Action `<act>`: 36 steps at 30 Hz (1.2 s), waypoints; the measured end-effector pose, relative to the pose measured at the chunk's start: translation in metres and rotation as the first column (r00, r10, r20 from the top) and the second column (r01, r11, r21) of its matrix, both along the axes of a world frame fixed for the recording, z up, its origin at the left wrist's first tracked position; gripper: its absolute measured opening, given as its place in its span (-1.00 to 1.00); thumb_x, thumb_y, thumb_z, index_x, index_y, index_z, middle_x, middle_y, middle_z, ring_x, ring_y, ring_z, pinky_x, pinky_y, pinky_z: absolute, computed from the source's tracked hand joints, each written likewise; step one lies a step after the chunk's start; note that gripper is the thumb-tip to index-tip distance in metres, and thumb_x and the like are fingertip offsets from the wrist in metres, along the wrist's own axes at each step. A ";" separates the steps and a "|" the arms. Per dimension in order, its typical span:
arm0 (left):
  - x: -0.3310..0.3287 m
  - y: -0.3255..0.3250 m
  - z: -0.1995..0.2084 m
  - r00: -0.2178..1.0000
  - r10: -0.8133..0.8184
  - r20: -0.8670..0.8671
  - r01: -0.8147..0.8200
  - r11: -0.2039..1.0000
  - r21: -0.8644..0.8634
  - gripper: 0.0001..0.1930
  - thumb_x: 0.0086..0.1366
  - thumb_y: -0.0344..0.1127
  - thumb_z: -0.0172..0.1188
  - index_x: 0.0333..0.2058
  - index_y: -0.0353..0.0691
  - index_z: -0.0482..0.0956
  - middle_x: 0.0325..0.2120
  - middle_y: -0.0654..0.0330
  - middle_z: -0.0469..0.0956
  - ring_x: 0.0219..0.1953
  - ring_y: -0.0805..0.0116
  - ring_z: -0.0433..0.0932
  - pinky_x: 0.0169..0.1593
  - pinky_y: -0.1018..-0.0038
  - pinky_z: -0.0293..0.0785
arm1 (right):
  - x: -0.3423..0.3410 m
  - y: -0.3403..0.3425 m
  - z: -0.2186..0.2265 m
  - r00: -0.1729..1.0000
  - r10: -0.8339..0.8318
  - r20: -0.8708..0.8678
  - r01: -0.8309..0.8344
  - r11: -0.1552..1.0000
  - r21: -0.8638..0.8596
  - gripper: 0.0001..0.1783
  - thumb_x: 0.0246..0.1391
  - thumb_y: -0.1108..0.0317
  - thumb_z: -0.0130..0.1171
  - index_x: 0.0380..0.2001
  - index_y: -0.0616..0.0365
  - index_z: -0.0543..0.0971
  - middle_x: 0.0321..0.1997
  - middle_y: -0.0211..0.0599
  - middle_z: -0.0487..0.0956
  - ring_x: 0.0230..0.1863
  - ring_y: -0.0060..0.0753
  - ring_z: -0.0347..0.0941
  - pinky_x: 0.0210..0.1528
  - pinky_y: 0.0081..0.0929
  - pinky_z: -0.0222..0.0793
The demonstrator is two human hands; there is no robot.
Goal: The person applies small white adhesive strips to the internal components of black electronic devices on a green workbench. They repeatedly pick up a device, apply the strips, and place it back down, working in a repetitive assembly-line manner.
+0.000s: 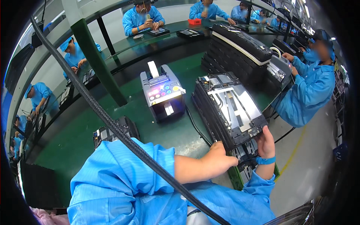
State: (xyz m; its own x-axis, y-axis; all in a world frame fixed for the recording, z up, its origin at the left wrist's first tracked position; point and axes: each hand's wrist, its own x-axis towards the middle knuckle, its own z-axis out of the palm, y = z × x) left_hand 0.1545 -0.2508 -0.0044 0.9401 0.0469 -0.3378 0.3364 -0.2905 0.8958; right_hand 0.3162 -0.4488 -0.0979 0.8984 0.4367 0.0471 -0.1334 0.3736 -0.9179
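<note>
A tall stack of black trays (210, 112) stands at the right of the table. Its top tray holds silvery flat parts (243, 103) with white and dark strips. My left hand (222, 154) is closed at the stack's near left corner, its fingertips partly hidden against the side. At the near right corner, my right hand (265, 144) is wrapped round the edge, with a blue band on its wrist. Between my hands, below the stack's near edge, more trayed parts (245, 153) show in part. Left of the stack sits a grey tape dispenser (163, 92) with coloured buttons and a lit display.
A lower stack of trays (129, 125) stands near my left elbow. Black cases (234, 52) are piled at the far right. A black cable (197, 127) runs between dispenser and trays. A thick braided cable (101, 116) crosses the view. A co-worker (309, 86) sits at the right.
</note>
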 end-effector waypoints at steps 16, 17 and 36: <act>-0.202 0.184 0.086 0.882 0.254 0.397 -0.233 0.967 -0.102 -0.54 0.11 -0.25 0.28 -0.05 -0.38 0.46 -0.20 0.09 0.54 -0.09 0.28 0.51 0.00 0.39 0.39 | -0.125 0.220 0.062 0.943 0.195 0.269 -0.132 0.963 -0.235 -0.61 0.05 0.23 0.23 -0.17 0.30 0.43 -0.26 -0.29 0.51 -0.40 -0.62 0.41 -0.35 -0.67 0.36; -0.216 0.188 0.079 0.828 0.409 0.384 -0.337 0.910 -0.241 -0.54 0.11 -0.23 0.29 -0.07 -0.37 0.47 -0.23 0.12 0.55 -0.10 0.32 0.51 -0.01 0.41 0.40 | -0.118 0.233 0.061 0.947 0.231 0.223 -0.155 0.938 -0.311 -0.63 0.07 0.21 0.21 -0.20 0.29 0.44 -0.31 -0.31 0.52 -0.45 -0.62 0.41 -0.38 -0.67 0.36; -0.262 0.245 0.008 0.554 0.277 0.785 -0.606 0.781 0.152 -0.85 0.05 -0.42 0.18 -0.37 -0.32 0.57 -0.44 0.14 0.53 -0.31 0.33 0.46 -0.20 0.41 0.38 | -0.180 0.262 0.114 0.784 0.495 0.374 -0.354 0.852 -0.386 -0.82 0.09 0.38 0.10 -0.49 0.26 0.56 -0.55 -0.34 0.55 -0.52 -0.57 0.44 -0.42 -0.62 0.33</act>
State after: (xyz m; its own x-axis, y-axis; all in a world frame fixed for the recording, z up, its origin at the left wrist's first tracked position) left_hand -0.1071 -0.0063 0.0040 0.6850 0.4862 0.5426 -0.1494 -0.6352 0.7578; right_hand 0.1358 -0.1867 0.0163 0.5263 0.8248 0.2067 0.2310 0.0953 -0.9683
